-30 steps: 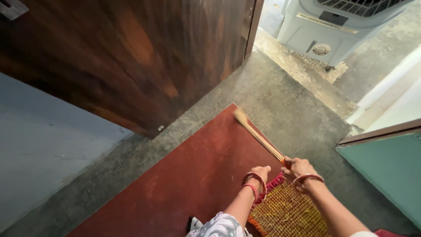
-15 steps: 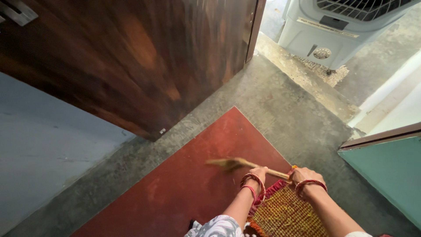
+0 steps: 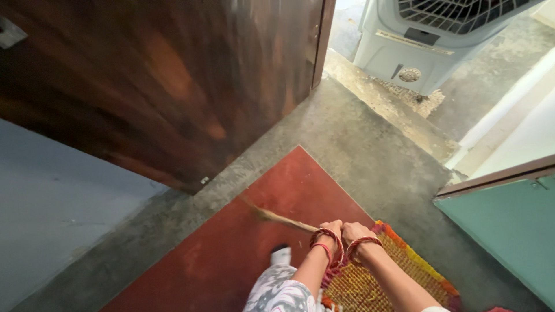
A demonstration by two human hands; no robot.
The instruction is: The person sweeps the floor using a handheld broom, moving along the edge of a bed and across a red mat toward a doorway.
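I am seeing, from the left, a dark wooden door (image 3: 173, 86) standing open above the red floor panel (image 3: 243, 242), and over that panel a thin broom of bundled sticks (image 3: 274, 218) is blurring low. My left hand (image 3: 330, 229) and right hand (image 3: 356, 232) are meeting at its handle end, both closing around it. I am judging it light, springy and stiff enough lengthwise, best taken at the bound end. A woven mat (image 3: 376, 280) is lying beneath my wrists. Farther right, a white air cooler (image 3: 428, 46) is showing a round dial and a pale strip label.
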